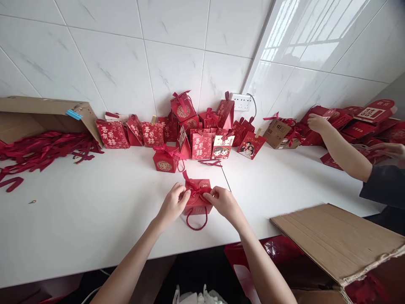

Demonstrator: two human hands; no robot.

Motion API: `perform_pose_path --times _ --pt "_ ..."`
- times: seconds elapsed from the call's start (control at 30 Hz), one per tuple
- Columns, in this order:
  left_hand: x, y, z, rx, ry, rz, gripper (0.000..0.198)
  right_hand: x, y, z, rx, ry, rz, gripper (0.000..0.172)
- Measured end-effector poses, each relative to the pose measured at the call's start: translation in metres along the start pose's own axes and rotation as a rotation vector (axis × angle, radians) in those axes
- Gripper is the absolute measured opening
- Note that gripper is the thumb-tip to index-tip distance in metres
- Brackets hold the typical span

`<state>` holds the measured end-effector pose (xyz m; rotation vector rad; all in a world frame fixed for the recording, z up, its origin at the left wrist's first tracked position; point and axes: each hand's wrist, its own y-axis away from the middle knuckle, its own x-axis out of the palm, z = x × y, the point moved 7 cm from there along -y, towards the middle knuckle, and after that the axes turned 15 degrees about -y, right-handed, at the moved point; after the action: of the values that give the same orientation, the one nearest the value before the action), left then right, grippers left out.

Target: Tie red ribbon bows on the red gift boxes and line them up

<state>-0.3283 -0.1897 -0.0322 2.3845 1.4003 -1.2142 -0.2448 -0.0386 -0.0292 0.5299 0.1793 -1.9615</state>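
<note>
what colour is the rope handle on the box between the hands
Dark red; the rope handle shows best in the head view, the only one.

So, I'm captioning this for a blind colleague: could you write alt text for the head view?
A person's left hand and right hand pinch a red ribbon on a small red box on a white table. Behind it, more red boxes stand by a tiled wall; loose ribbons lie at left, and another person's arm reaches in at right.
</note>
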Motion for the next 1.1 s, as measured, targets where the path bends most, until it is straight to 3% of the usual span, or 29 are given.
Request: perform_pose_path --times 0.13,0.37,0.77,0.93,1.03,1.1 --pt "0.0 -0.001 0.0 0.001 0.01 -0.005 0.028 0.002 -0.004 -0.005 -0.006 -0.122 -0.002 0.04" --pt "-0.001 -0.001 0.003 -0.006 0.02 -0.031 0.029 0.002 -0.009 -0.01 -0.05 -0.232 0.046 0.035" --pt "-0.003 0.006 0.01 -0.071 0.05 -0.054 0.028 -0.014 -0.011 -0.008 -0.083 -0.169 0.154 0.035" --pt "-0.006 0.004 0.018 -0.137 0.134 0.038 0.029 -0.019 -0.015 -0.028 0.006 -0.246 0.233 0.048" --pt "-0.002 -0.005 0.023 -0.181 0.227 0.151 0.032 -0.015 -0.018 -0.043 0.142 -0.39 0.276 0.061" --pt "0.004 -0.012 0.025 -0.201 0.298 0.218 0.032 -0.011 -0.02 -0.047 0.184 -0.527 0.267 0.058"
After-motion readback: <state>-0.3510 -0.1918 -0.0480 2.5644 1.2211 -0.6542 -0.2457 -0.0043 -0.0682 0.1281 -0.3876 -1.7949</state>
